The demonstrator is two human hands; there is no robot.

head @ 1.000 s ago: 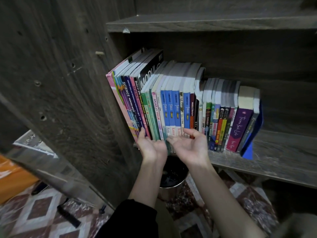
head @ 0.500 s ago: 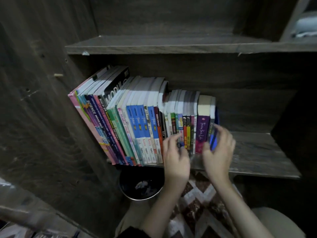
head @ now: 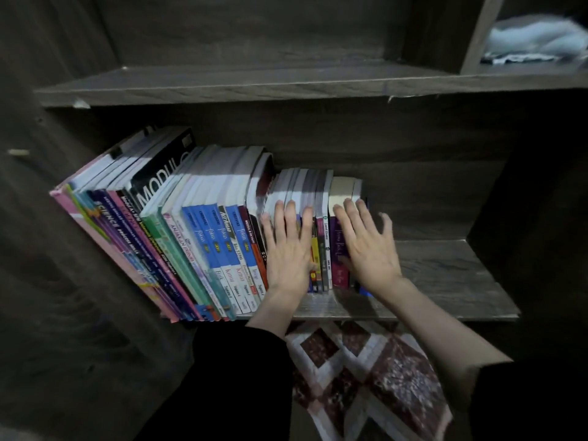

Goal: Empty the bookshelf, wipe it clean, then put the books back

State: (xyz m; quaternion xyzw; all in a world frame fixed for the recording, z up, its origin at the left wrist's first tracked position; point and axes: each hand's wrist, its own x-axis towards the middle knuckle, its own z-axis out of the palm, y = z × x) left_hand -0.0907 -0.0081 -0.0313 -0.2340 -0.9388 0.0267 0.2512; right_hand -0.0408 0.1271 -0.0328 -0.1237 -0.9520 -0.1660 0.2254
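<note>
The books (head: 203,237) stand in a leaning row on the shelf (head: 445,275), running from the far left to under the hands. The left hand (head: 288,249) lies flat, fingers straight and spread, on the thin spines. Just to its right, the right hand (head: 366,246) rests open on a purple book (head: 334,230) at the row's end. Left of the hands, a black book (head: 162,183) reads "MODUL", a purple spine "SCIENCE", and blue spines (head: 222,237) "Fokus", "Kimia" and "Fizik". A patterned rug (head: 366,377) lies below the wrists.
</note>
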